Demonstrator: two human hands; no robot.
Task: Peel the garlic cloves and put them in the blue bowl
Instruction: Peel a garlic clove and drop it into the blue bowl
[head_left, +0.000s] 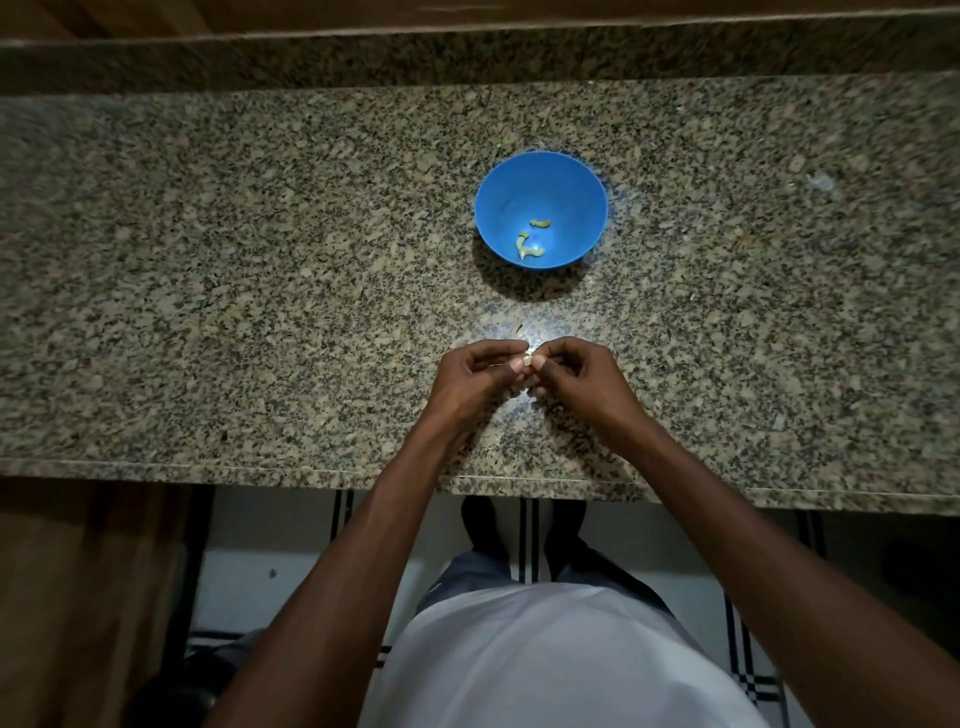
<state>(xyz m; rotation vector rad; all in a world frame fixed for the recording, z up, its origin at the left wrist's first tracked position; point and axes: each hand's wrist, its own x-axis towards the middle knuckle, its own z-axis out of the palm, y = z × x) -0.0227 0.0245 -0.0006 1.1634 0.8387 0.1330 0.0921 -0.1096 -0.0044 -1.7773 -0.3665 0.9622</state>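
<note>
Head view: both hands are pinching one garlic clove over the bench.
The left hand and right hand are meeting fingertip to fingertip around it; beyond them the bowl is holding three peeled cloves.

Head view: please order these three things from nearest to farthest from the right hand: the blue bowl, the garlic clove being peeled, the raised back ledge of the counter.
1. garlic clove, pinched between both hands, at the right hand.
2. blue bowl, beyond the hands.
3. back ledge, at the counter's far edge.
</note>
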